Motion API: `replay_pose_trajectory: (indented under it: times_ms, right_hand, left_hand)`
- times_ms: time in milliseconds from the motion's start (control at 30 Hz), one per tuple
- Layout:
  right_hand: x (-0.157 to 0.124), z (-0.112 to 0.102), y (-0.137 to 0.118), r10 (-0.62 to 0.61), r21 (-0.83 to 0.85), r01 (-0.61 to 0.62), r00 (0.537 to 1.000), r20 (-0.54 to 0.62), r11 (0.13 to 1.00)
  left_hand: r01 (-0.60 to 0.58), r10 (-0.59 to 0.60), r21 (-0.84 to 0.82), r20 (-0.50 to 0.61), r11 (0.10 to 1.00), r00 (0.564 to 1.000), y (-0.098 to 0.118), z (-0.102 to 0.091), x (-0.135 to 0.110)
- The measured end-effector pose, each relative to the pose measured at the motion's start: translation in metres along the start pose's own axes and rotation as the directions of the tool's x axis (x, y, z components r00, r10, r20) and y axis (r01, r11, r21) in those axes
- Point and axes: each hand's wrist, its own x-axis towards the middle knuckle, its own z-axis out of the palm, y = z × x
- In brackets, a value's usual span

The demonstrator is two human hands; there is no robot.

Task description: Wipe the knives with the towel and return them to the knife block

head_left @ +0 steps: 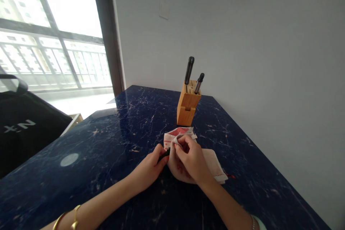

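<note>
My left hand [156, 160] is closed around the black handle of a knife [165, 153]. Most of the blade is hidden by a white cloth with red markings [179, 169], bunched around it. My right hand [191, 154] pinches a fold of that cloth between thumb and fingers, just beyond the handle. Part of the cloth spreads flat on the table to the right of my right hand. Past the cloth stands a wooden knife block [185, 113], with a black-handled knife [189, 70] and a black-and-silver handle [199, 83] sticking up from its slots.
The dark blue marble-patterned table [113, 154] runs along a grey wall [256, 61] on the right. A whitish round patch [69, 160] shows on its left part. A black bag-like item [29, 125] stands beyond the left edge, near a bright window [67, 25].
</note>
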Motion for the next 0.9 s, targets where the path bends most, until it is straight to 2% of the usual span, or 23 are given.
replay_pose_trajectory:
  times_ms: [200, 333, 600, 733, 900]
  right_hand:
    - [0.013, -0.02, 0.013, 0.01, 0.041, -0.002, 0.981, -0.192, 0.999]
    - [0.017, -0.025, 0.017, 0.038, 0.088, -0.017, 0.97, -0.24, 0.996]
    - [0.01, -0.014, 0.008, 0.012, 0.019, -0.01, 0.994, -0.108, 1.0]
    - [0.003, -0.006, 0.004, 0.02, -0.038, -0.019, 1.0, 0.019, 0.999]
    - [-0.003, 0.004, 0.0, 0.006, -0.053, 0.0, 0.993, 0.116, 0.999]
  left_hand:
    - [0.003, -0.003, 0.012, -0.004, 1.0, 1.0, 0.0, 0.0, -0.002]
    - [0.017, -0.017, 0.0, -0.043, 1.0, 0.999, -0.001, 0.002, -0.003]
    - [0.018, -0.021, -0.04, -0.08, 0.999, 0.997, -0.005, 0.005, -0.001]
    - [-0.002, -0.002, -0.043, -0.091, 0.999, 0.996, -0.004, 0.004, -0.001]
    - [-0.036, 0.034, -0.042, -0.058, 0.998, 0.998, -0.003, 0.002, -0.002]
